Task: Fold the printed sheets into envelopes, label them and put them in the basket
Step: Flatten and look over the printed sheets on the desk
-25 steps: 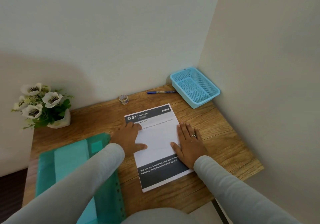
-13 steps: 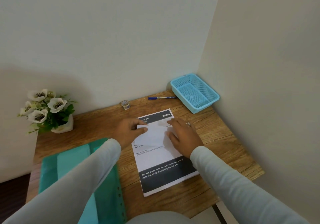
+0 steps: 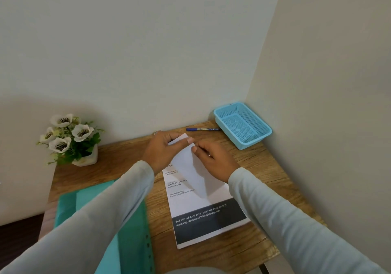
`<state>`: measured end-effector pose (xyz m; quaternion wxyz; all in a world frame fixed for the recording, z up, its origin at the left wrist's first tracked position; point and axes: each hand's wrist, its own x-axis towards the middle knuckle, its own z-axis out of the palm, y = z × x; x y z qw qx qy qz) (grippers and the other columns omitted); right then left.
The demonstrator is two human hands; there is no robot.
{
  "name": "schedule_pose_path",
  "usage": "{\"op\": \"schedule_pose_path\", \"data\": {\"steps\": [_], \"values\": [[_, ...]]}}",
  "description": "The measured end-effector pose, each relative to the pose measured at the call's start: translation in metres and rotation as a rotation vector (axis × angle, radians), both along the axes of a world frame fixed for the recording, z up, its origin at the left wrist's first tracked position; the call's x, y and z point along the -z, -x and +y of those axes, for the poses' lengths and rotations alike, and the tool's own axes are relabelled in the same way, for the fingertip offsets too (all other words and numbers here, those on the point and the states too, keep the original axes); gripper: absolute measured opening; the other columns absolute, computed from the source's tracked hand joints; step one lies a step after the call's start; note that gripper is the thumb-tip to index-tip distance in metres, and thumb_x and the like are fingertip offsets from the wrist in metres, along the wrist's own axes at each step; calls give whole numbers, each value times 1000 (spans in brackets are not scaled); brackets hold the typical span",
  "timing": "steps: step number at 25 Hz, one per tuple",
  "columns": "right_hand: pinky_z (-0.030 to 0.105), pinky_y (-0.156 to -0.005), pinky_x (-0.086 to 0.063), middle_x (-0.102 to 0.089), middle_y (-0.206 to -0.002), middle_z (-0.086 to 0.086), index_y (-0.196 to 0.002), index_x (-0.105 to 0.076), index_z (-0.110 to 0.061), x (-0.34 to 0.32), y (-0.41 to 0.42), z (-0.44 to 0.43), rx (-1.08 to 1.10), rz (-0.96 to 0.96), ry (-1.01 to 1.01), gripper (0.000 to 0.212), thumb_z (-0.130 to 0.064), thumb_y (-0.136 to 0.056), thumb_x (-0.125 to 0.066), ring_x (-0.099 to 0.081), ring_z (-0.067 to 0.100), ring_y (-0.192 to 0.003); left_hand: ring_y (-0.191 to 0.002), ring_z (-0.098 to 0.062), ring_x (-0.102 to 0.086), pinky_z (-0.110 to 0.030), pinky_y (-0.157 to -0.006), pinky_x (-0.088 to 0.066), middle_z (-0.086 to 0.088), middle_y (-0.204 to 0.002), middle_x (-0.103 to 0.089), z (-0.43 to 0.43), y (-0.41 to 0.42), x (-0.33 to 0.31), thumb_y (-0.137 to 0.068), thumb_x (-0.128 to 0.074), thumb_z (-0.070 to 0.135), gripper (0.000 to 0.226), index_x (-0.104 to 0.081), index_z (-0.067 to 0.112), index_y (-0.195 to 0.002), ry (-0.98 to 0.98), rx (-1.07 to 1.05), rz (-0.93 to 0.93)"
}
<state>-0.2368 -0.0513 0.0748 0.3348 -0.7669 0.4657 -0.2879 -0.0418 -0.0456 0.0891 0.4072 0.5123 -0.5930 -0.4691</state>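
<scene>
1. From the head camera: the printed sheet [image 3: 203, 208] lies on the wooden table [image 3: 260, 168], its far end lifted and turned over so the blank back shows.
2. The left hand [image 3: 163, 151] pinches that raised flap between thumb and fingers; the right hand [image 3: 213, 159] grips its right edge with the fingertips.
3. The blue mesh basket [image 3: 243, 124] waits in the far right corner, the blue pen [image 3: 202, 129] just beside it.
4. To my eye, the fold wants its corners lined up with the sheet's side edges before any crease is pressed, working from the middle outward.
5. A green plastic folder [image 3: 129, 227] lies left of the sheet.
</scene>
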Motion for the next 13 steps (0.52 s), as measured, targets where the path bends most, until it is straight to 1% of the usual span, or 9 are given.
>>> {"op": "schedule_pose_path", "data": {"steps": [2, 4, 6, 8, 9, 10, 11, 13], "values": [[37, -61, -36, -47, -64, -7, -70, -48, -16, -1, 1, 0, -2, -3, -11, 37, -23, -106, -54, -42, 13, -61, -77, -23, -75, -28, -61, -56, -5, -86, -78, 0, 0, 0, -92, -70, 47, 25, -81, 24, -94, -19, -42, 49], [36, -62, -35, -44, -64, -7, -68, -44, -19, -1, 6, 1, -5, 36, -32, 39, -23, -106, -53, -41, 11, -62, -77, -25, -75, -31, -61, -58, -6, -87, -78, -1, -3, -1, -93, -68, 48, 27, -80, 24, -93, -42, -101, 86], [36, -64, -34, -46, -66, -2, -70, -48, -11, 4, 16, 1, -3, 80, -77, 39, -23, -107, -53, -41, 11, -65, -79, -27, -74, -34, -61, -59, -7, -89, -78, -4, -8, -1, -96, -66, 46, 29, -80, 20, -94, -42, -152, 118], [35, -65, -36, -53, -71, 10, -75, -56, -3, 8, 28, 3, -2, 114, -135, 37, -23, -107, -53, -45, 13, -67, -83, -29, -73, -38, -68, -61, -9, -93, -78, -8, -16, 1, -98, -63, 43, 32, -80, 17, -96, -27, -198, 138], [35, -66, -38, -59, -75, 15, -79, -61, -2, 10, 34, 4, -2, 124, -160, 36, -23, -107, -54, -47, 14, -69, -86, -29, -73, -40, -73, -59, -8, -94, -78, -10, -20, 3, -98, -63, 42, 31, -81, 17, -96, -28, -221, 152], [34, -67, -40, -62, -80, 16, -82, -64, -2, 12, 40, 4, 1, 128, -183, 34, -23, -106, -54, -50, 14, -70, -87, -27, -73, -39, -76, -58, -7, -95, -78, -11, -23, 5, -99, -63, 42, 30, -81, 18, -95, -38, -246, 168], [33, -69, -42, -65, -82, 13, -84, -66, -4, 14, 46, 5, 14, 128, -206, 31, -23, -106, -55, -53, 14, -73, -86, -25, -73, -36, -75, -58, -5, -95, -78, -11, -26, 8, -98, -63, 42, 29, -81, 20, -95, -54, -273, 184], [33, -75, -51, -70, -88, 4, -86, -69, -10, 15, 54, 5, 64, 113, -245, 26, -22, -105, -57, -63, 16, -81, -83, -20, -72, -30, -70, -57, -2, -93, -78, -10, -28, 16, -98, -62, 43, 29, -81, 22, -95, -84, -327, 201]]}}
